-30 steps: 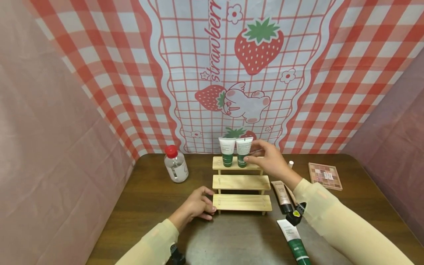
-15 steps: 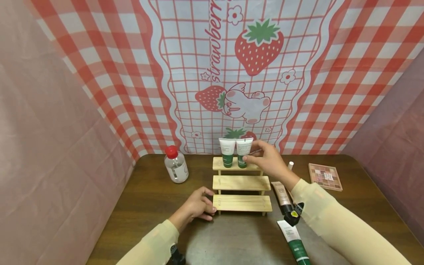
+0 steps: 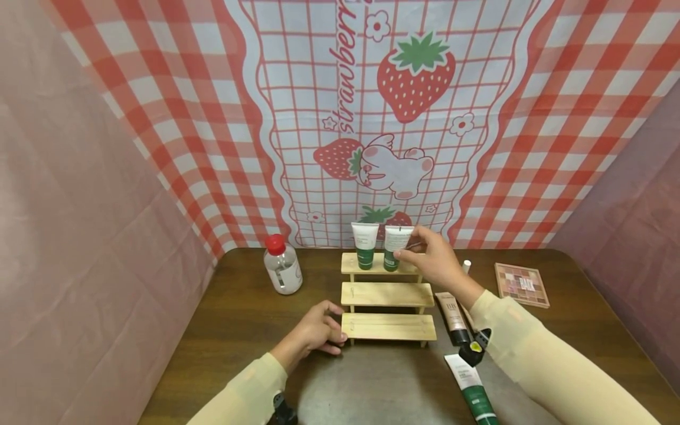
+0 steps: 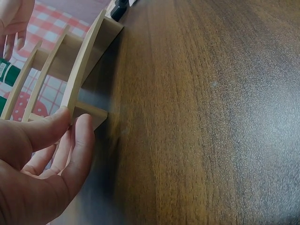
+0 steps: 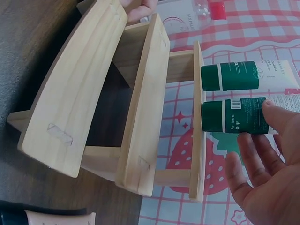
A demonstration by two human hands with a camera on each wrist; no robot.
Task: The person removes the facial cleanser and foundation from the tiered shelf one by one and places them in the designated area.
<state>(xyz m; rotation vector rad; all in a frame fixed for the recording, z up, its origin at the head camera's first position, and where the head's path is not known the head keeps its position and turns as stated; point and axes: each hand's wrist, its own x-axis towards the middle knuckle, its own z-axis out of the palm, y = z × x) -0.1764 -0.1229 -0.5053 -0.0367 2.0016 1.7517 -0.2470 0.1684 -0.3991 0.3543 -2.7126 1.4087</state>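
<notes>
A three-tier wooden display stand (image 3: pixel 389 326) stands on the table. My left hand (image 3: pixel 317 330) pinches the left end of its lowest step, the thumb and a finger meeting at the board's corner in the left wrist view. Two white-and-green squeeze tubes stand upright, caps down, on the top step. The left tube (image 3: pixel 365 247) stands by itself. Around the right tube (image 5: pixel 241 115) my right hand (image 3: pixel 432 260) has its thumb and fingers, thumb on the front near the green part. In the right wrist view a narrow gap separates the two tubes, and both caps meet the board.
Left of the stand is a clear bottle (image 3: pixel 284 270) with a red cap. To the right lie a BB cream tube (image 3: pixel 453 316), a larger white-and-green tube (image 3: pixel 473 389) and a makeup palette (image 3: pixel 522 285). A checked strawberry cloth (image 3: pixel 404 159) hangs behind the table.
The right tube has shifted slightly to the right in my right hand, widening the gap from the left tube. My left hand stays at the stand's lowest step.
</notes>
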